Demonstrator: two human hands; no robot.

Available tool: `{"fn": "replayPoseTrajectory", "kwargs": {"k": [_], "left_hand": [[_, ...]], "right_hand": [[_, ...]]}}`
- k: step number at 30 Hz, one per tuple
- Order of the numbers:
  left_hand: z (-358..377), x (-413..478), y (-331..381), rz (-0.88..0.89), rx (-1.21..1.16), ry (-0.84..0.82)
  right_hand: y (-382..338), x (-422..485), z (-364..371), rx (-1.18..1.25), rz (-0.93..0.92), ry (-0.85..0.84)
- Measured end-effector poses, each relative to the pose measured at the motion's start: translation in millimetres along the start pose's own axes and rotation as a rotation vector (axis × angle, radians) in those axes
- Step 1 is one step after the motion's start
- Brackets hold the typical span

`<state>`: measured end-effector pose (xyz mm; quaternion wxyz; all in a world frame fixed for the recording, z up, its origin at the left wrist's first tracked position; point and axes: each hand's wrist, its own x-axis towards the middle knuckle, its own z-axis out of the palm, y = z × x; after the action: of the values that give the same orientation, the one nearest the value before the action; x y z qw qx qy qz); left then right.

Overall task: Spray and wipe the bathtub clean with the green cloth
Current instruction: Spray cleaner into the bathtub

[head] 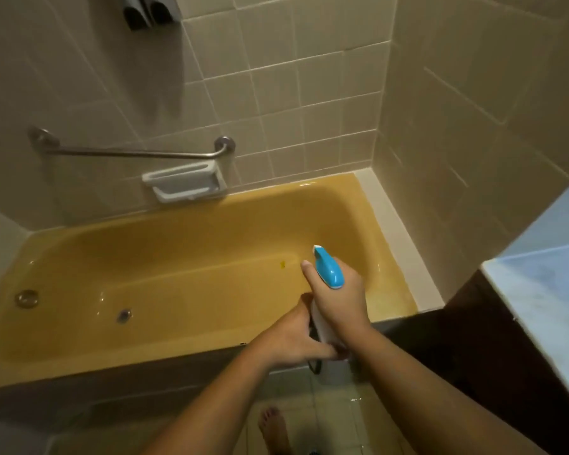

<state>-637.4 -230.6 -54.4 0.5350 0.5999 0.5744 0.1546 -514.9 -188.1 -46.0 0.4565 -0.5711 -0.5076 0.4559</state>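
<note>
A yellow bathtub [184, 257] fills the middle of the view, with a small dark spot on its floor. Over the tub's near rim my right hand [337, 298] grips the neck of a white spray bottle with a blue head [328, 269], nozzle aimed into the tub, forefinger stretched along the trigger side. My left hand [294, 338] holds the bottle's lower body from the left. No green cloth shows anywhere in view.
A drain [124, 315] and overflow plate [27, 297] sit at the tub's left end. On the tiled back wall hang a metal grab bar [128, 153] and a white soap dish [184, 185]. A pale counter [546, 290] stands at right. My bare foot [273, 428] is on the tiled floor.
</note>
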Motion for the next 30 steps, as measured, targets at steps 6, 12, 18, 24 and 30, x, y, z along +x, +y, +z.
{"fn": "replayPoseTrajectory", "kwargs": {"k": [6,12,18,24,30], "left_hand": [[-32.3,31.7,-91.6,-0.216,0.026,-0.135],[-74.7,43.2,-146.9,-0.301,0.065,-0.283],[-117.0,56.9,-171.7,-0.313,0.088,-0.334],[-132.5,66.7,-175.1,-0.336,0.070,-0.340],[-121.3,80.6,-166.8,-0.320,0.015,-0.342]], "right_hand": [[52.3,24.0,83.6,-0.134,0.322,-0.087],[86.0,32.0,152.1,-0.271,0.528,-0.009],[94.4,48.1,192.5,-0.315,0.589,0.038],[99.8,63.5,207.1,-0.319,0.626,0.039],[105.1,70.3,195.3,-0.267,0.633,0.077]]}}
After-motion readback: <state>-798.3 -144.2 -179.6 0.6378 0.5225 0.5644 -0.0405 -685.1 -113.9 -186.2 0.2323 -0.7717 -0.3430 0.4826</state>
